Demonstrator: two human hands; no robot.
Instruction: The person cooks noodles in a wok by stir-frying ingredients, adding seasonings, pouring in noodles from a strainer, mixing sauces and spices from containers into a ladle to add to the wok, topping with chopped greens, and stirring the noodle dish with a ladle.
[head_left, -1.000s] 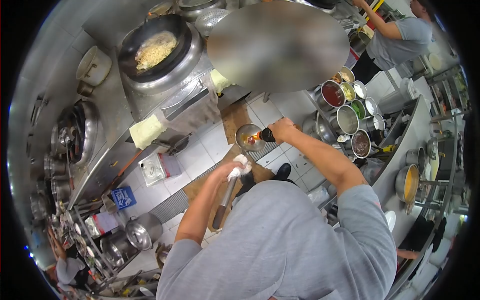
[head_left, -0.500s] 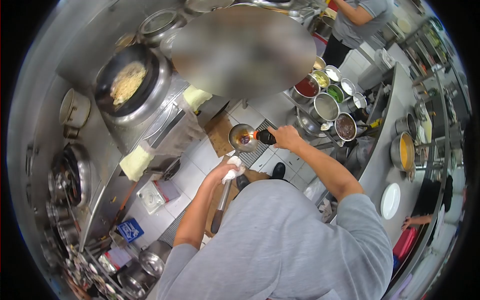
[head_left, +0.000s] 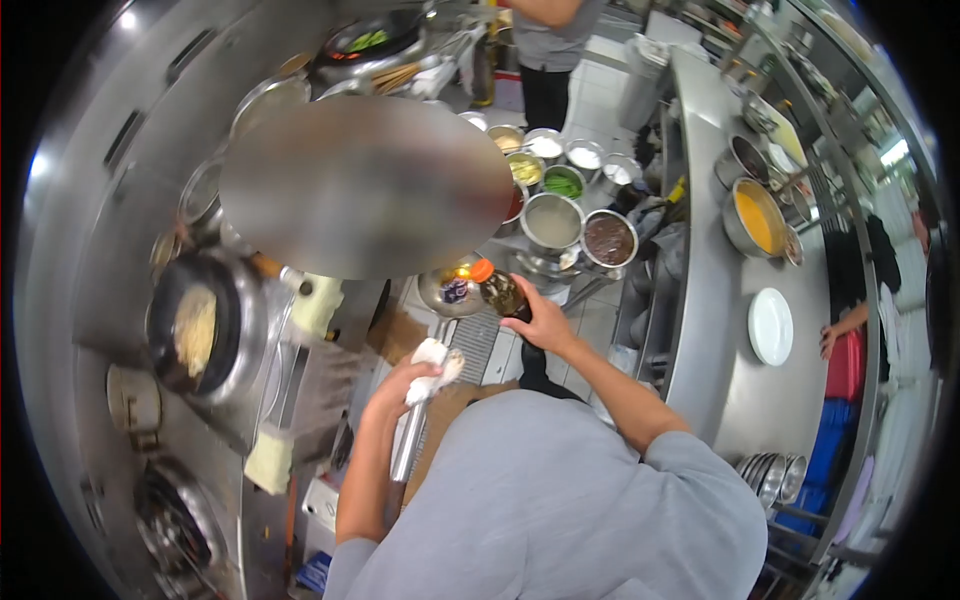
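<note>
My left hand (head_left: 408,382) is closed around a white cloth (head_left: 434,368) and the long metal handle of a ladle (head_left: 408,445). The round bowl of the ladle (head_left: 450,290) holds something dark and purplish. My right hand (head_left: 543,318) grips a dark bottle (head_left: 503,293) with an orange cap, tilted so that its top is at the ladle bowl's rim. At the left, a black wok (head_left: 232,330) holds pale noodles (head_left: 196,335).
Metal pots of ingredients (head_left: 553,220) stand ahead to the right. A steel counter (head_left: 700,330) carries a white plate (head_left: 770,327) and a bowl of orange liquid (head_left: 758,218). Another person (head_left: 548,50) stands ahead. A blurred oval hides part of the view.
The view has swung right, so the wok and pots appear farther left. The bottle is now beside the ladle bowl with more of its body showing.
</note>
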